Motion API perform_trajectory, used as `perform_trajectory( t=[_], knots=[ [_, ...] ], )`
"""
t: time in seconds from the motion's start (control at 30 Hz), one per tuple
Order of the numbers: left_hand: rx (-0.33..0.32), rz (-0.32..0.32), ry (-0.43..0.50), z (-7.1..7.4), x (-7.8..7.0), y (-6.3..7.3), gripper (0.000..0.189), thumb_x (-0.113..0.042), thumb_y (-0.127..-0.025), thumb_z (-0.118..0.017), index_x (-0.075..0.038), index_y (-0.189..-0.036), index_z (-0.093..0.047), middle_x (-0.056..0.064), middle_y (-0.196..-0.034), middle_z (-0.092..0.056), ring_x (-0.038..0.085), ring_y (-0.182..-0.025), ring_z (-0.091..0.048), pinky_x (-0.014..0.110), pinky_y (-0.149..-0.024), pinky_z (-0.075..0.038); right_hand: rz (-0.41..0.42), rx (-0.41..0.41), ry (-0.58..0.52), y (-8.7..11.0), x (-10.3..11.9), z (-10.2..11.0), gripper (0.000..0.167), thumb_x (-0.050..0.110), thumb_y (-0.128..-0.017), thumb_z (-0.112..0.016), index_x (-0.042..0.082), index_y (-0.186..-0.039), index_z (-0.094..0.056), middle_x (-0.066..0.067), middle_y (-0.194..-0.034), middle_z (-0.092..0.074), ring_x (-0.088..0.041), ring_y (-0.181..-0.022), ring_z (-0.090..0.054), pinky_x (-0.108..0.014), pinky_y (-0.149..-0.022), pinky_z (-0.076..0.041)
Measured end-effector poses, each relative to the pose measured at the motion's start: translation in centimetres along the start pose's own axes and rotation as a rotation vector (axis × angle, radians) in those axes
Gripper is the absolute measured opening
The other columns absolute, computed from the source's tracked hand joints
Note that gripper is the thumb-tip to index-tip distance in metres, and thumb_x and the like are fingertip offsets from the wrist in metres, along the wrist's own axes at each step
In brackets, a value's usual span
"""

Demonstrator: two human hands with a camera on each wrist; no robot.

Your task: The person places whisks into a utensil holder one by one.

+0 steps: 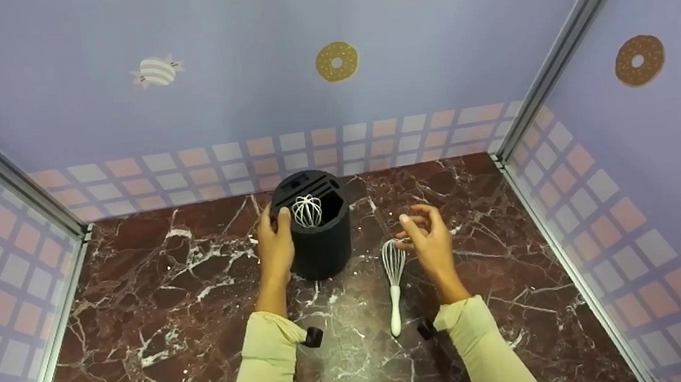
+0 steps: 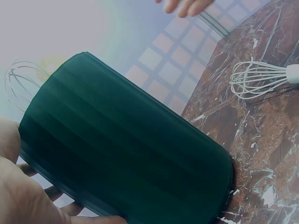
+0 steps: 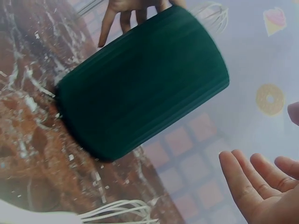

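Marbled tabletop [image 1: 188, 308], patterned walls [image 1: 240, 81]. Black holder [image 1: 322, 250] upright near the back edge, first whisk [image 1: 308, 211] inside, wires up. Left hand [image 1: 275, 245] grips the holder, fingers curved round its side. Right hand [image 1: 434, 247]: fingers loosely parted, holding nothing, near second whisk [image 1: 394, 288] lying alongside.

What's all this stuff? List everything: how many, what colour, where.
Utensil holder: one, black, on tabletop
Whisk in holder: one, pale, wires up
Whisk on tabletop: one, white, right of holder
Marbled tabletop: one, dark red, white-veined, underneath
Printed wall panels: three, lavender, back and sides
Metal strips: several, grey, along panel edges
Sleeves: two, pale yellow, on forearms
Wrist cameras: two, black, at wrists
Left hand: one, bare, gripping holder
Right hand: one, bare, near lying whisk
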State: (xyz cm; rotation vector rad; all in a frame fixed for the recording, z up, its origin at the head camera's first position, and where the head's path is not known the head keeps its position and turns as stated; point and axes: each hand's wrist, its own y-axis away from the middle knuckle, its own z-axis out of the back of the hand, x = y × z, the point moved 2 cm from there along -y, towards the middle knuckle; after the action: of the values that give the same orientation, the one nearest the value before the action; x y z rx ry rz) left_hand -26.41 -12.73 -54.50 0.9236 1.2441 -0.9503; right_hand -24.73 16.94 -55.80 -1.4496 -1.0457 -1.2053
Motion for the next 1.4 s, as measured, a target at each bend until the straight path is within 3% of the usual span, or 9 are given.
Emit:
perform_trajectory(
  t=[0.23,0.4,0.47,0.63,0.93,1.1,1.4],
  knots=[
    [-0.005,-0.006,-0.025,0.1,0.1,0.1,0.059,-0.039,-0.111,-0.052,-0.012,-0.163,-0.042,0.018,-0.162,-0.044,0.038,-0.149,-0.041,0.052,-0.123,-0.030,-0.065,-0.010,0.014,0.6,-2.4,0.7,0.041,0.015,-0.101,-0.073,-0.004,-0.133,-0.055,-0.024,-0.108,-0.066,-0.028,-0.077,-0.075,-0.058,-0.068,-0.063],
    [0.006,0.005,-0.024,0.2,0.1,0.1,0.060,-0.041,-0.112,-0.051,-0.014,-0.163,-0.040,0.017,-0.163,-0.042,0.036,-0.150,-0.040,0.051,-0.123,-0.031,-0.114,-0.023,0.059,1.3,-4.0,1.3,0.045,0.022,-0.100,-0.076,-0.001,-0.134,-0.056,-0.022,-0.110,-0.067,-0.041,-0.084,-0.074,-0.050,-0.064,-0.064],
    [0.010,0.009,-0.015,0.2,0.1,0.1,0.061,-0.042,-0.112,-0.051,-0.013,-0.164,-0.039,0.016,-0.164,-0.041,0.035,-0.150,-0.040,0.050,-0.123,-0.031,-0.128,-0.028,0.078,1.6,-4.6,1.5,0.048,0.024,-0.099,-0.077,-0.001,-0.135,-0.056,-0.022,-0.111,-0.068,-0.048,-0.089,-0.073,-0.053,-0.066,-0.064],
    [0.000,-0.002,-0.017,0.1,0.2,0.0,0.060,-0.040,-0.111,-0.051,-0.012,-0.163,-0.041,0.016,-0.164,-0.041,0.035,-0.151,-0.039,0.049,-0.124,-0.030,-0.161,-0.044,0.132,2.3,-5.9,1.9,0.052,0.026,-0.098,-0.078,-0.001,-0.137,-0.056,-0.022,-0.112,-0.069,-0.050,-0.091,-0.072,-0.063,-0.071,-0.061],
    [-0.001,-0.001,-0.013,0.1,0.2,-0.1,0.060,-0.040,-0.111,-0.052,-0.012,-0.163,-0.041,0.016,-0.164,-0.042,0.036,-0.151,-0.039,0.050,-0.124,-0.030,-0.224,-0.081,0.204,3.3,-8.2,2.5,0.054,0.025,-0.097,-0.079,-0.003,-0.137,-0.056,-0.024,-0.113,-0.071,-0.045,-0.086,-0.075,-0.049,-0.059,-0.064],
    [0.000,0.000,-0.009,0.1,0.2,-0.1,0.060,-0.041,-0.111,-0.052,-0.012,-0.163,-0.041,0.016,-0.164,-0.041,0.036,-0.151,-0.038,0.051,-0.124,-0.029,-0.266,-0.089,0.198,3.9,-9.4,2.7,0.059,0.027,-0.096,-0.081,-0.005,-0.138,-0.054,-0.023,-0.112,-0.071,-0.034,-0.076,-0.073,-0.043,-0.054,-0.063],
    [0.005,0.005,-0.012,0.2,0.2,0.1,0.061,-0.041,-0.111,-0.051,-0.013,-0.163,-0.041,0.018,-0.164,-0.040,0.038,-0.151,-0.039,0.051,-0.124,-0.030,-0.341,-0.047,0.235,4.9,-10.1,2.4,0.064,0.035,-0.096,-0.081,-0.002,-0.140,-0.052,-0.022,-0.117,-0.070,-0.027,-0.074,-0.073,-0.040,-0.056,-0.063]
  ],
)
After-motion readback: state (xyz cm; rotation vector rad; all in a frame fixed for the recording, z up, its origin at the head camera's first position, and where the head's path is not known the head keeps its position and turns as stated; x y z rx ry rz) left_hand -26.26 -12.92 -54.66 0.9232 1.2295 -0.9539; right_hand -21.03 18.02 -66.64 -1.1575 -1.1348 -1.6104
